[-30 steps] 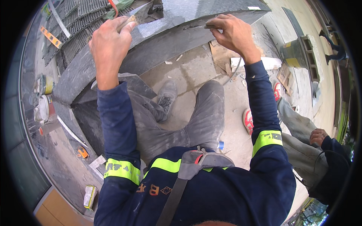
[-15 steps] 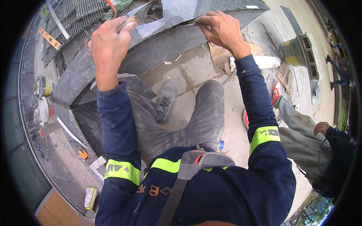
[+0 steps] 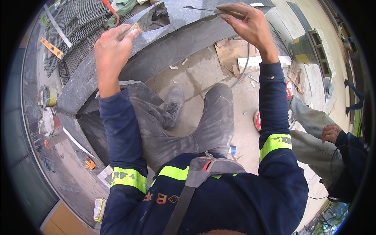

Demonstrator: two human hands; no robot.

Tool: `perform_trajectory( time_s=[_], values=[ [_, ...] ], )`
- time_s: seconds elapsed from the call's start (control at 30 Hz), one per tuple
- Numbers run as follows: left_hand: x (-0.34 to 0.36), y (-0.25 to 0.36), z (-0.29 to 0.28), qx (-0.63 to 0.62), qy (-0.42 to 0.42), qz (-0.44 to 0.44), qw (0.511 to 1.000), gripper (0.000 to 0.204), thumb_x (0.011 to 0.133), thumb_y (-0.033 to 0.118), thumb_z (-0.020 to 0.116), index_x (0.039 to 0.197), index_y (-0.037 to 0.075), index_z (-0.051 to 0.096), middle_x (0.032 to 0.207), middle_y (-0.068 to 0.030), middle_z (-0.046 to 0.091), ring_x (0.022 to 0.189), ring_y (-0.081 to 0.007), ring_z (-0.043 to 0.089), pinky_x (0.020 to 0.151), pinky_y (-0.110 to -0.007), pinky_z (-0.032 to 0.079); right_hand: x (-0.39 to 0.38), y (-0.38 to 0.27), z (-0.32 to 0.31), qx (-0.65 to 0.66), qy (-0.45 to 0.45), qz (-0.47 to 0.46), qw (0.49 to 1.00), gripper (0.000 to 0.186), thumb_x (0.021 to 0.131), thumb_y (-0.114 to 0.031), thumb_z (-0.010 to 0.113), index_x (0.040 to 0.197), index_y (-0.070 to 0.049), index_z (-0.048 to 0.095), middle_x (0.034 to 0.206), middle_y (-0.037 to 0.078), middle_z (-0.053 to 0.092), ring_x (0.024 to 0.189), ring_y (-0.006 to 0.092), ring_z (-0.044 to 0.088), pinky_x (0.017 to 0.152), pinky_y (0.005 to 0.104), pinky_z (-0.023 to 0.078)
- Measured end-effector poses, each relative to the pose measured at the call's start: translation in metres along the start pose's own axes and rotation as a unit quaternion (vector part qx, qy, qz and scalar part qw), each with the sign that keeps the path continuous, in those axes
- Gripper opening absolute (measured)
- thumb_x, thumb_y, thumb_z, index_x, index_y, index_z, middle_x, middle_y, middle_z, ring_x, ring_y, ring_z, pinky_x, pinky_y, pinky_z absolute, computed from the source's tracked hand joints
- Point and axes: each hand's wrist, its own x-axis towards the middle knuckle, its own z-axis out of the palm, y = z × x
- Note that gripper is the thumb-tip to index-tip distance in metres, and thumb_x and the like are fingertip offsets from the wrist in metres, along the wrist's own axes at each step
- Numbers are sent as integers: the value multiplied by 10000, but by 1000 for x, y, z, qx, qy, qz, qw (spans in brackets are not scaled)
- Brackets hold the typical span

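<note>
My left hand (image 3: 114,47) is closed around the wooden handle of what looks like a wide putty knife (image 3: 145,26), whose grey blade carries dark paste. It is above the left part of a grey stone slab (image 3: 84,72) with a curved edge. My right hand (image 3: 250,29) pinches the handle of a thin narrow spatula (image 3: 199,9) between thumb and fingers. The spatula's slim dark blade points left over the slab's top, apart from the front edge. Below that edge, a grey stone face (image 3: 164,58) drops toward the floor.
Black plastic grids (image 3: 84,27) and an orange spirit level (image 3: 51,47) are at the far left. Buckets (image 3: 47,121) line the left side. At right are a bucket (image 3: 301,49), a hollow block (image 3: 323,55) and a person in grey trousers (image 3: 309,117). Cardboard (image 3: 231,53) lies on the floor.
My right hand has moved right and up, lifting the spatula from the slab's front edge to above its top. My left hand has shifted slightly, still holding the putty knife.
</note>
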Motion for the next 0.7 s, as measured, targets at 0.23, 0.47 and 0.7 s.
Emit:
perform_trajectory(
  time_s=[0.23,0.47,0.7],
  values=[
    [9,2,4,-246,-173,-47,953,480,921,286,823,1271,-33,745,1093,-80,772,1002,-153,676,933,-296,512,10,-54,-45,372,-8,51,927,334,930,-64,808,1256,-49,741,1178,27,746,1101,127,683,973,289,551],
    [12,7,5,-378,-285,-42,880,456,994,250,767,1345,-33,698,1091,-5,732,925,-76,597,864,-247,450,8,-51,-49,331,-17,18,943,372,887,-45,806,1256,-68,767,1207,55,723,1133,170,664,1003,336,534],
    [15,-7,9,-467,-316,-16,826,461,1002,242,765,1338,-64,685,1154,-51,754,1009,-102,672,924,-263,508,13,-30,-60,310,-5,-23,950,353,860,3,771,1207,-59,796,1221,78,720,1142,195,671,986,350,558]
  ],
)
